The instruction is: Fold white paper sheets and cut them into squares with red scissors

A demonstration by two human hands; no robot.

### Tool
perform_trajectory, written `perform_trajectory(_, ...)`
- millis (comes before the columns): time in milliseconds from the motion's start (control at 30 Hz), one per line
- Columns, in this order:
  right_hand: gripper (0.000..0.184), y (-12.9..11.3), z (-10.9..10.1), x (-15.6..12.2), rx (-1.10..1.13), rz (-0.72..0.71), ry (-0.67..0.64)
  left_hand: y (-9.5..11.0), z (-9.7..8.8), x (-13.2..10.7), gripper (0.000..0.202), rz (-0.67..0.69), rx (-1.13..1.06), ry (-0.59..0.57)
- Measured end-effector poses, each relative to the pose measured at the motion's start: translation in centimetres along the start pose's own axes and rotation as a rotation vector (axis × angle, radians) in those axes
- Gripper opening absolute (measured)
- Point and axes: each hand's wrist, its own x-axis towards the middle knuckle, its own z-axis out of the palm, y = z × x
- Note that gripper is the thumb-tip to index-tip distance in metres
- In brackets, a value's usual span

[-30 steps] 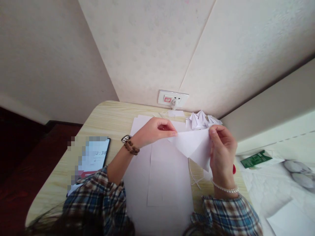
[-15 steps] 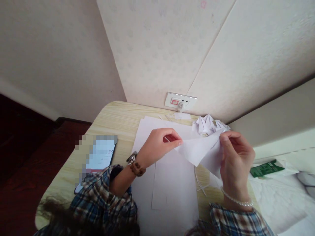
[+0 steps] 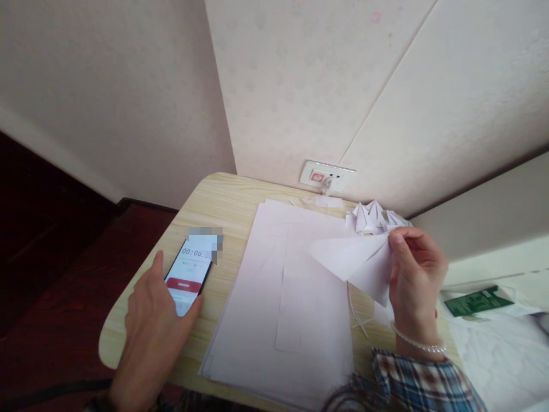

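My right hand pinches a folded white paper by its right corner and holds it just above the table. My left hand lies on the lower end of a phone, thumb and fingers around its bottom edge. The phone lies face up on the wooden table, its screen lit with a timer and a red bar. Between my hands lies a stack of white paper sheets.
Several folded paper shapes are heaped at the table's back right, below a wall socket. Thin paper strips lie by my right wrist. A green packet rests on white bedding to the right. Dark red floor at left.
My left hand let go of the folded paper and moved down left onto the phone. My right hand alone still holds the paper. The camera view shifted left.
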Motion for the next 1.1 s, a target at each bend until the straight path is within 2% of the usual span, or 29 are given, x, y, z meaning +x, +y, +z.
perform_trajectory(100, 0.007, -0.6, 0.4, -0.1, 0.084, 0.064, 0.066, 1.4, 0.3, 0.8, 0.087, 0.023, -0.047, 0.057)
perform_trajectory(300, 0.007, -1.0, 0.6, 0.2, 0.069, 0.074, 0.084, 5.7, 1.1, 3.1, 0.088, 0.071, -0.171, 0.104)
perform_trajectory(433, 0.010, -1.4, 1.0, 0.5, 0.054, 0.078, -0.019, 8.6, 0.0, 3.7, 0.085, 0.088, -0.205, 0.105)
perform_trajectory(500, 0.010, -1.6, 1.4, 0.6, 0.026, 0.070, -0.116, 10.5, -0.7, 3.9, 0.063, 0.246, -0.356, 0.116)
perform_trajectory(567, 0.010, -2.0, 2.2, 0.6, -0.028, 0.043, -0.209, 12.7, -1.0, 4.2, 0.035, 0.455, -0.618, 0.002)
perform_trajectory(633, 0.010, -2.4, 3.1, 0.6, -0.083, 0.026, -0.296, 14.9, -0.6, 4.6, 0.023, 0.640, -0.822, -0.144)
perform_trajectory(733, 0.008, -2.7, 4.4, 0.4, -0.130, -0.027, -0.372, 17.3, 0.8, 5.1, 0.015, 0.747, -0.943, -0.295)
perform_trajectory(767, 0.008, -2.7, 4.7, 0.3, -0.148, -0.049, -0.378, 17.7, 1.3, 5.3, 0.016, 0.753, -0.947, -0.318)
perform_trajectory(900, 0.010, -2.4, 5.2, 0.0, -0.186, -0.076, -0.345, 18.0, 2.4, 5.2, 0.015, 0.746, -0.938, -0.274)
perform_trajectory(1100, 0.008, -2.4, 4.9, -0.1, -0.105, -0.075, -0.415, 17.1, 2.4, 3.1, 0.019, 0.725, -0.883, -0.218)
